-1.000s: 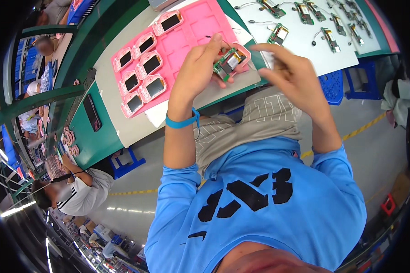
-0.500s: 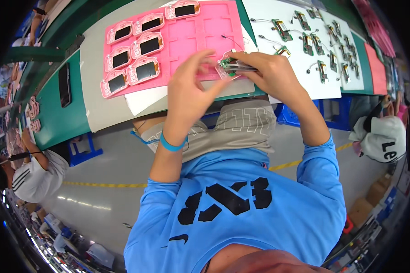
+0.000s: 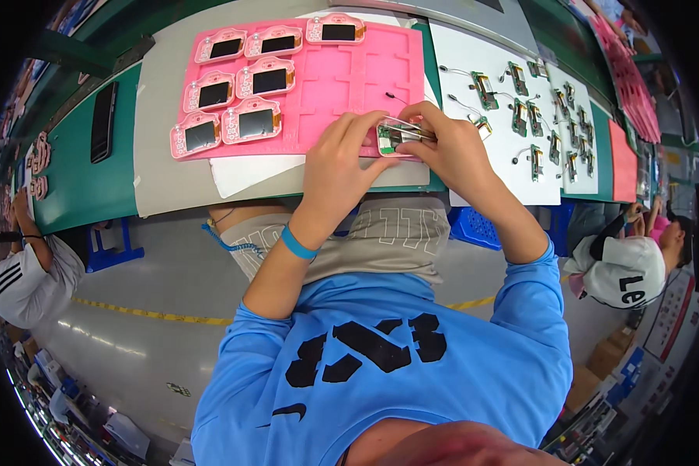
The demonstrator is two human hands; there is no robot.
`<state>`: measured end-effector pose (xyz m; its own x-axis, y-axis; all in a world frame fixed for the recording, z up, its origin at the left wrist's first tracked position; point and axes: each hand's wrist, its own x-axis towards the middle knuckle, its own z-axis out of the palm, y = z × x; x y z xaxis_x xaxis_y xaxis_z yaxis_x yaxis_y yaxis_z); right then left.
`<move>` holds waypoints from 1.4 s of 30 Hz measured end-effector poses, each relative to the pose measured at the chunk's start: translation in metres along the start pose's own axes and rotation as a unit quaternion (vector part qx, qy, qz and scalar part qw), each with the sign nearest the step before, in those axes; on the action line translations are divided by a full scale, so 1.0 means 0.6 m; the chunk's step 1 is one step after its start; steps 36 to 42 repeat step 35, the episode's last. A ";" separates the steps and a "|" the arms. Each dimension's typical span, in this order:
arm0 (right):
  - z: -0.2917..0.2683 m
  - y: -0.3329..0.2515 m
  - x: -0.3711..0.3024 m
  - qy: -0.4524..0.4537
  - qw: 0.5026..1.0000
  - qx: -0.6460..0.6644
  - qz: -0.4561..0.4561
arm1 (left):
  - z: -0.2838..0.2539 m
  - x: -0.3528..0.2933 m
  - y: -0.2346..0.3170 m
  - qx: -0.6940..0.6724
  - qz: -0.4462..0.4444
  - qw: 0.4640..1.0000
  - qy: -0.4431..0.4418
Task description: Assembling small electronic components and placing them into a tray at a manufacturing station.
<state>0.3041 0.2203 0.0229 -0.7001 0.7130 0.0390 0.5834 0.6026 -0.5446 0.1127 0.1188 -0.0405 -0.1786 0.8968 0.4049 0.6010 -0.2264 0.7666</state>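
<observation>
At the lower right of the pink tray lies a small pink casing with a green circuit board in it. My left hand closes on the casing's left side, with the thumb at its near edge and the fingers at its far edge. Metal tweezers are pinched in my right hand, their tips over the board. A thin black wire sticks out beyond the casing. Several pink casings with dark screens, such as a near one, fill the tray's left part and top row.
Right of the tray, a white sheet bears several green boards with wires. A dark phone lies at the left on the green table mat. People in white shirts sit at both sides, and blue stools stand under the table.
My left hand has moved from hovering open beside the casing to gripping its left side. My right hand still holds the tweezers, now lower over the board. The whole view has shifted slightly.
</observation>
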 end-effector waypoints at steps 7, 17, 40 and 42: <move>-0.042 0.051 0.012 0.064 0.968 0.240 0.035 | -0.030 0.015 0.008 -0.021 -0.033 0.999 -0.015; 0.078 0.153 -0.023 0.010 0.970 -0.027 -0.242 | -0.212 0.130 -0.012 -0.075 -0.039 0.996 -0.040; 0.055 0.131 -0.023 0.010 0.975 -0.015 -0.221 | -0.363 0.527 -0.627 0.262 -0.043 0.962 -0.067; 0.055 0.131 -0.023 0.010 0.975 -0.015 -0.221 | -0.363 0.527 -0.627 0.262 -0.043 0.962 -0.067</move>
